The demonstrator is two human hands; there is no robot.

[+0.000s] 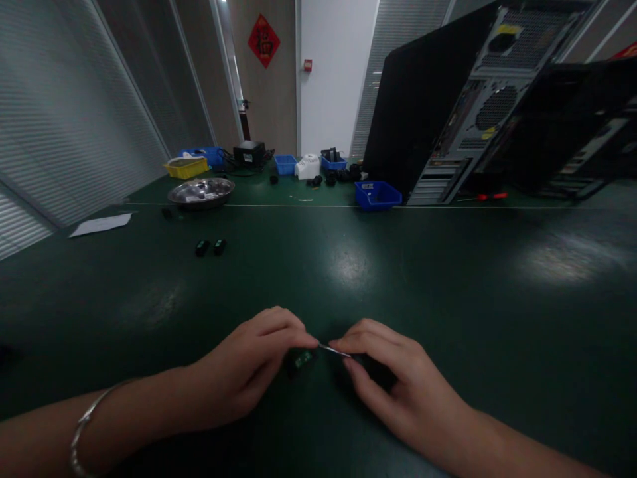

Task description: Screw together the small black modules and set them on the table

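Observation:
My left hand (251, 368) rests on the dark green table (348, 265), fingers curled and pinched on a small black part with a green face (300, 360). My right hand (393, 382) sits just to its right, fingers closed on a thin metal tool (332, 350) whose tip touches the small part. A silver bangle (87, 425) circles my left wrist. Two more small black parts (210, 247) lie farther out on the table to the left.
A metal bowl (201, 192), a sheet of paper (101, 224), yellow and blue bins (187, 167), a blue bin (377, 194) and a red-handled screwdriver (485, 196) stand at the back. Open computer cases (448, 99) rise at the back right.

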